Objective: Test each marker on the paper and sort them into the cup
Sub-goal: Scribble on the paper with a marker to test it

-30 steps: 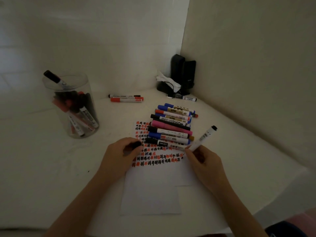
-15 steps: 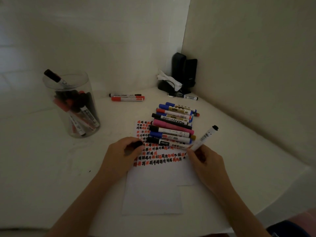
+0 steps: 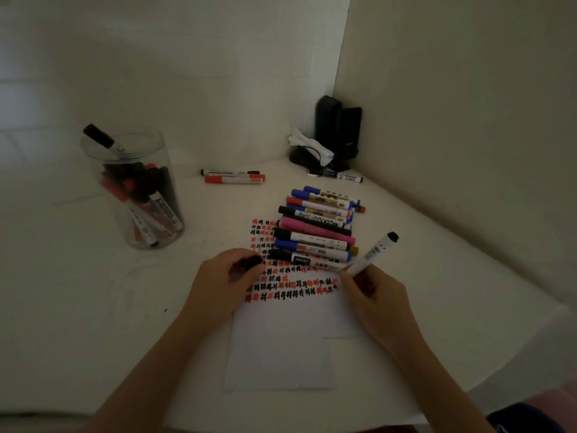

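Left hand (image 3: 223, 278) fingers curled, right hand (image 3: 373, 295) fingers pinching

You have one clear cup (image 3: 150, 214) with several markers in it, too tangled to count. On the worktop (image 3: 93, 292) a stack of about nine markers (image 3: 315, 232) lies across one sheet of paper (image 3: 281, 345). Two markers (image 3: 232, 176) lie behind it, one more (image 3: 338, 177) by two black boxes (image 3: 338, 132). Your right hand (image 3: 374, 295) holds one marker (image 3: 373, 253), your left hand (image 3: 224, 279) one black cap (image 3: 248, 262).
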### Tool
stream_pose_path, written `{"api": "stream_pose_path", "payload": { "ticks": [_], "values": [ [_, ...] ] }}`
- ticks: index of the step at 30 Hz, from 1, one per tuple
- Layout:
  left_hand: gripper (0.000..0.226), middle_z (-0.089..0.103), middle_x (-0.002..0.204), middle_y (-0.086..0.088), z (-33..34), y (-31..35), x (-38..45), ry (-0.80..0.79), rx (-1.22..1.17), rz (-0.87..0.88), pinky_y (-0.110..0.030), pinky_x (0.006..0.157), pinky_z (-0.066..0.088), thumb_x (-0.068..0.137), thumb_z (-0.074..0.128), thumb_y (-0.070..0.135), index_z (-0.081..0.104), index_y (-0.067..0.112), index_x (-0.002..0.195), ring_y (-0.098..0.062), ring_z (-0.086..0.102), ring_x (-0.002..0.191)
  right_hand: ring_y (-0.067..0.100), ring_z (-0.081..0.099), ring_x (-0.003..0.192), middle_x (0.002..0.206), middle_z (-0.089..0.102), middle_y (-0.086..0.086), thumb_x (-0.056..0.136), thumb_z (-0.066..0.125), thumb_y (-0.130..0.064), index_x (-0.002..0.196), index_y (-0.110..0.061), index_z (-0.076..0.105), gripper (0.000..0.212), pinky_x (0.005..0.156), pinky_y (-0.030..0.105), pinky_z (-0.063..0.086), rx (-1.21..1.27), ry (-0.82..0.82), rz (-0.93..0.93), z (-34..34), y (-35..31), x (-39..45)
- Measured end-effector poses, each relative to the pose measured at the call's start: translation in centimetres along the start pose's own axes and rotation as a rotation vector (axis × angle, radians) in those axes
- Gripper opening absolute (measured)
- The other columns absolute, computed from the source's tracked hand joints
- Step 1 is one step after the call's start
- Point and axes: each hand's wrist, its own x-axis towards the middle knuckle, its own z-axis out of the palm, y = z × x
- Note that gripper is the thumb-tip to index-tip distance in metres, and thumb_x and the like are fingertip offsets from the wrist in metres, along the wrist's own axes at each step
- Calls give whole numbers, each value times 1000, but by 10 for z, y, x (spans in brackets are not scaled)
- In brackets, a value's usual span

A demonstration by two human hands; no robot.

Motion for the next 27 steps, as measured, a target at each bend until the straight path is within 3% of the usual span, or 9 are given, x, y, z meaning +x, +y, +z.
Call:
{"api": "stream_pose_path", "payload": {
  "ticks": [9,15,18,20,23,27],
  "values": [
    [26,61,104,17,0,0,0,10,-37,20,3,72,38,90,61,32,64,25,115,13,53,86,-23,56,73,82,56,-28,90,62,-27,92,-34,56,9,57,0,43,-8,29,42,2,0,1],
    [19,60,99,15,-8,-4,2,89,-221,15,-3,76,43,91,61,25,67,24,109,6,57,92,-12,60,62,80,66,-10,91,60,-28,91,-26,62,3,50,6,44,87,168,132,-4,-3,4],
    [14,66,96,18,-16,-3,0,108,-327,-48,-1,75,42,91,61,23,67,28,102,8,59,91,-3,63,72,89,69,-8,91,60,-26,97,-24,64,8,62,14,50,71,233,135,-3,-9,4],
    [12,68,93,18,-18,-1,-1,107,-397,-65,-3,75,44,91,61,19,66,27,99,8,61,90,2,63,74,88,69,-4,91,60,-23,101,-21,65,11,61,16,48,75,248,106,3,-22,5],
    [15,70,94,14,-20,0,-3,104,-487,-73,-5,76,46,90,63,13,66,23,100,4,64,90,10,58,56,71,66,5,92,58,-28,90,-16,66,14,53,21,48,217,116,139,24,-52,4],
    [15,72,92,12,-22,0,-6,82,-591,-67,-10,76,49,89,64,8,67,20,98,0,67,89,4,57,53,62,63,-2,95,52,-32,84,-11,70,29,51,18,46,520,-2,246,58,-83,-1]
  ]
}}
